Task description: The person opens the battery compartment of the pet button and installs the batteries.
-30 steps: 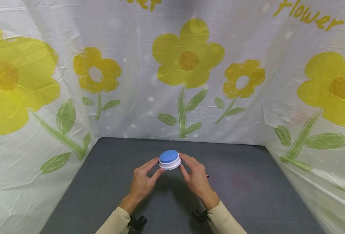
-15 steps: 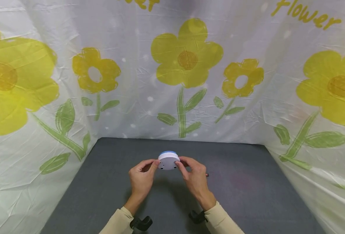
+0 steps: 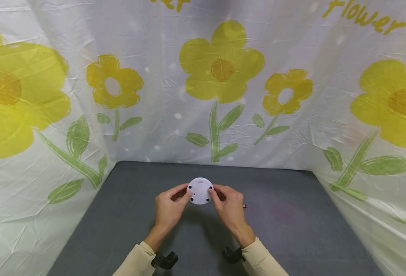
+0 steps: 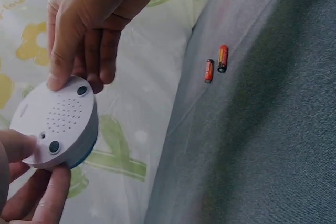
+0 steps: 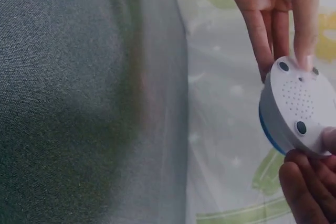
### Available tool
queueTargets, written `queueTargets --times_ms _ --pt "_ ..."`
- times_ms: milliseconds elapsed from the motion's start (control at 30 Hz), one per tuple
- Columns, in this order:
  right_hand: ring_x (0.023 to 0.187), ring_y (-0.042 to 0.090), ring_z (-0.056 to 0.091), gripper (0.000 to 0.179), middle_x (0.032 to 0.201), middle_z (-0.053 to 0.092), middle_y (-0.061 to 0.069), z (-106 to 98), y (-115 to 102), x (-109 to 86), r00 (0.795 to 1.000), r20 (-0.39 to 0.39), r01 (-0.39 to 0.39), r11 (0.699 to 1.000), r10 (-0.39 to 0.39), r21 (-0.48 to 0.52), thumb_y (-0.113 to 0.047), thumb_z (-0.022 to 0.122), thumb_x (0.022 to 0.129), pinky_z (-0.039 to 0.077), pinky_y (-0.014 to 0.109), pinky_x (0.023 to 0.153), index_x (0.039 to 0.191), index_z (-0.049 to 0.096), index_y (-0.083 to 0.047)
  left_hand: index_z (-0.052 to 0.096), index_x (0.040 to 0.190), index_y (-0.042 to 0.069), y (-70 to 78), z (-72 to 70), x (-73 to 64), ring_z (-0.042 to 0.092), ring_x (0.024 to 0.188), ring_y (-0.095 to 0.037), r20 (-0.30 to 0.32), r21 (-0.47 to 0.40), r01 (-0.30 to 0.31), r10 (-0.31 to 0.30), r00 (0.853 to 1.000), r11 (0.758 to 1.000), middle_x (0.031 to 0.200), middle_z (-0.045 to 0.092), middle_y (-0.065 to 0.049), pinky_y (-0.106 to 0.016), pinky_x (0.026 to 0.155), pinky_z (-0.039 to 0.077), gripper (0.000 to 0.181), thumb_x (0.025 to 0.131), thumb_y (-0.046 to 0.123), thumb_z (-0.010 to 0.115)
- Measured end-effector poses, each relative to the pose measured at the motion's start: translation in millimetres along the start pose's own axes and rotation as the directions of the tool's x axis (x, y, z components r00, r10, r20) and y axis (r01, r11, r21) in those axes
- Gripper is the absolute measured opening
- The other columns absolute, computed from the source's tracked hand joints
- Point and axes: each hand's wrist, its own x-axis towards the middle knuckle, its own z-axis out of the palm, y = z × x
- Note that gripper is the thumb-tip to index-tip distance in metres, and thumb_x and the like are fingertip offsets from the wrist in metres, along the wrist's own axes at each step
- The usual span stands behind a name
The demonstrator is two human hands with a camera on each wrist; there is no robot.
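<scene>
Both hands hold up a round push button (image 3: 200, 190) with a white body and a blue top. Its white underside faces me, showing small speaker holes and black round feet. My left hand (image 3: 170, 207) pinches its left edge, thumb on the underside and fingers behind. On the opposite edge my right hand (image 3: 231, 211) grips it the same way. The left wrist view shows the button (image 4: 58, 121) tilted, with a strip of blue at its far edge. In the right wrist view the left thumb presses on the underside of the button (image 5: 300, 106) near a small hole.
Two small red and black batteries, one (image 4: 223, 58) beside the other (image 4: 209, 71), lie on the dark grey table (image 3: 120, 222). The head view shows just a battery end (image 3: 244, 206) past the right hand. A flower-printed curtain (image 3: 161, 126) encloses the table's back and sides.
The button has been turned over: its blue top faced up a second ago, and now its underside faces me. Both thumbs have moved onto the underside.
</scene>
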Motion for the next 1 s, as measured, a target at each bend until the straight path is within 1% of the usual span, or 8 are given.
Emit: queueTargets --times_ms 100,200,367,500,733,833,933,1000 --pt "0.074 0.014 0.076 0.013 0.093 0.084 0.005 -1 0 1.6 0.999 0.015 -0.031 0.999 0.031 -0.013 -0.015 0.087 0.094 0.068 0.036 0.066 0.105 0.086 -0.007 0.085 0.117 0.008 2.4 -0.6 1.0 0.082 0.099 -0.023 0.038 0.033 0.022 -0.024 0.999 0.999 0.112 0.084 -0.009 -0.023 0.085 0.067 0.027 0.09 0.006 0.089" --pt "0.073 0.012 0.075 0.013 0.091 0.083 0.004 -1 1 2.4 0.996 0.048 -0.068 0.997 0.069 -0.034 -0.016 0.085 0.095 0.066 0.031 0.065 0.104 0.086 -0.007 0.085 0.117 0.007 3.0 -1.4 1.1 0.082 0.098 -0.024 0.062 0.068 0.043 -0.047 0.997 0.997 0.112 0.084 -0.011 -0.027 0.084 0.068 0.026 0.091 0.006 0.087" --pt "0.07 0.009 0.072 0.014 0.084 0.082 0.002 -1 3 1.8 0.978 0.123 -0.164 0.985 0.169 -0.05 -0.019 0.084 0.095 0.06 0.023 0.062 0.102 0.087 -0.007 0.084 0.117 0.002 -1.5 -0.7 1.9 0.082 0.095 -0.024 0.113 0.086 0.105 -0.114 0.987 0.991 0.111 0.084 -0.015 -0.028 0.08 0.069 0.025 0.092 0.007 0.086" --pt "0.066 0.005 0.072 0.012 0.08 0.081 0.001 -1 6 -0.5 0.953 0.189 -0.233 0.972 0.235 -0.031 -0.017 0.082 0.096 0.059 0.02 0.059 0.1 0.086 -0.007 0.082 0.117 -0.003 -7.4 1.3 1.1 0.083 0.094 -0.026 0.153 0.028 0.192 -0.194 0.969 0.981 0.111 0.082 -0.021 -0.032 0.078 0.07 0.026 0.092 0.004 0.084" --pt "0.06 0.003 0.069 0.011 0.077 0.08 0.0 1 12 -5.0 0.914 0.28 -0.3 0.954 0.292 -0.018 -0.015 0.08 0.096 0.056 0.02 0.054 0.098 0.086 -0.006 0.077 0.121 -0.009 -21.4 6.4 -2.6 0.081 0.093 -0.027 0.206 -0.08 0.356 -0.334 0.92 0.931 0.114 0.079 -0.026 -0.045 0.081 0.07 0.029 0.094 0.0 0.081" --pt "0.057 0.003 0.067 0.012 0.075 0.078 0.0 3 14 -6.4 0.893 0.31 -0.339 0.941 0.326 -0.014 -0.015 0.08 0.097 0.055 0.021 0.052 0.098 0.085 -0.005 0.076 0.121 -0.01 -27.5 9.0 -4.1 0.081 0.093 -0.027 0.219 -0.109 0.396 -0.366 0.904 0.912 0.113 0.08 -0.027 -0.043 0.078 0.071 0.028 0.094 -0.002 0.08" --pt "0.054 0.003 0.065 0.013 0.071 0.077 -0.001 6 17 -9.3 0.872 0.334 -0.372 0.928 0.357 -0.02 -0.016 0.08 0.097 0.053 0.021 0.049 0.098 0.085 -0.004 0.075 0.12 -0.01 -31.3 11.1 -6.1 0.08 0.091 -0.026 0.228 -0.106 0.423 -0.393 0.891 0.9 0.11 0.08 -0.026 -0.041 0.076 0.071 0.029 0.093 -0.003 0.079" --pt "0.052 0.002 0.065 0.012 0.069 0.076 -0.002 9 20 -11.7 0.867 0.343 -0.373 0.927 0.362 -0.034 -0.016 0.08 0.098 0.052 0.021 0.048 0.097 0.085 -0.005 0.073 0.121 -0.011 -32.3 11.9 -7.5 0.08 0.089 -0.025 0.236 -0.096 0.436 -0.405 0.883 0.895 0.108 0.079 -0.025 -0.041 0.074 0.071 0.03 0.092 -0.004 0.078"
